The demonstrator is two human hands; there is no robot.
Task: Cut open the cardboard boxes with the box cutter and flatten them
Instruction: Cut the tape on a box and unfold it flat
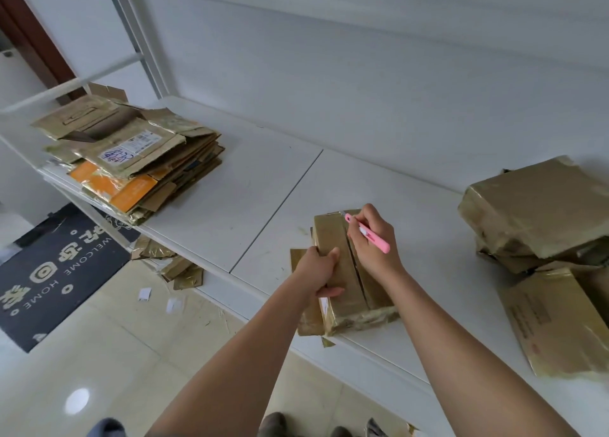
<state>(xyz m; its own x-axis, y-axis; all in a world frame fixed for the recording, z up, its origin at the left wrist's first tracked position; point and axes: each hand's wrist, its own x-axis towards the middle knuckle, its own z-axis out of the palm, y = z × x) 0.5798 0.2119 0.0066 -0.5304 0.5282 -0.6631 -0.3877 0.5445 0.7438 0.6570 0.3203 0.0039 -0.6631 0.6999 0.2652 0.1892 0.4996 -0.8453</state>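
Observation:
A small taped cardboard box (342, 271) lies near the front edge of the white table (250, 186). A dark slit runs along the middle of its top. My left hand (318, 268) grips the box's left side, thumb on top. My right hand (372, 242) holds a pink box cutter (369, 233) like a pen, its tip at the far end of the slit. A flat piece of cardboard pokes out from under the box on the left.
A pile of flattened boxes (131, 159) sits at the table's far left. Taped boxes (540, 212) are stacked at the right, with a flat one (557, 324) in front. Cardboard scraps (171, 265) and a dark doormat (56, 271) lie on the floor.

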